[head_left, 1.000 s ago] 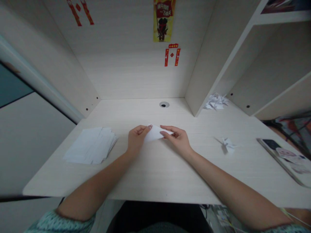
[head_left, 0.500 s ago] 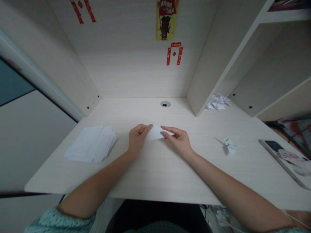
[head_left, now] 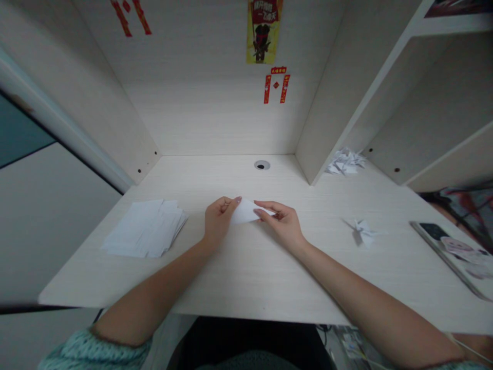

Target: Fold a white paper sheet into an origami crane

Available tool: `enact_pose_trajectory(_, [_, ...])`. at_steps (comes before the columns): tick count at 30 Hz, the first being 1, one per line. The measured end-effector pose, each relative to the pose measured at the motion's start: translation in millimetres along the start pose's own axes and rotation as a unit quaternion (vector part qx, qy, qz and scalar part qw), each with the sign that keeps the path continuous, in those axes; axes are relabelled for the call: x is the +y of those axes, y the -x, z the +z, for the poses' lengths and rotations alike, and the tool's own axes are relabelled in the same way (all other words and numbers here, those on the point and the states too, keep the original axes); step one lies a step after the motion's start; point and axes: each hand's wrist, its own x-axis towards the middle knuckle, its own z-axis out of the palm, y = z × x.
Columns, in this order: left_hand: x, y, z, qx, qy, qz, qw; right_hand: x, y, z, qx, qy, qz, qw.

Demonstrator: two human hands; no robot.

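Note:
A small folded white paper [head_left: 246, 210] lies at the middle of the pale wooden desk [head_left: 246, 277], held between both hands. My left hand [head_left: 217, 218] pinches its left edge with curled fingers. My right hand [head_left: 282, 222] pinches its right side, thumb and forefinger pressed on the sheet. Both forearms reach in from the near edge.
A stack of white sheets [head_left: 146, 228] lies to the left. A folded paper crane [head_left: 362, 231] sits to the right, and a heap of more folded cranes [head_left: 344, 162] lies in the shelf corner. A phone and printed booklet [head_left: 454, 249] rest at far right. A cable hole [head_left: 262, 165] is at the back.
Almost nothing has moved; both hands keep their grip on the paper, and the view shifted slightly between the earliest frame and now.

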Motion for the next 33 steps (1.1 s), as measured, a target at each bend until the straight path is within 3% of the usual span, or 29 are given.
enact_pose_trajectory(11, [4.2, 1.8, 0.7, 0.010, -0.031, 0.017, 0.999, 2.1, 1.9, -0.1, 0.018, 0.025, 0.020, 0.999])
enact_pose_trajectory(23, [-3.7, 7.5, 4.1, -0.064, -0.086, 0.037, 0.994, 0.2, 5.1, -0.3, 0.000, 0.140, -0.144, 0.980])
enact_pose_trajectory(33, [-7.3, 4.8, 4.0, -0.086, -0.088, 0.014, 0.992, 1.3, 4.8, -0.1, 0.017, 0.112, -0.101, 0.988])
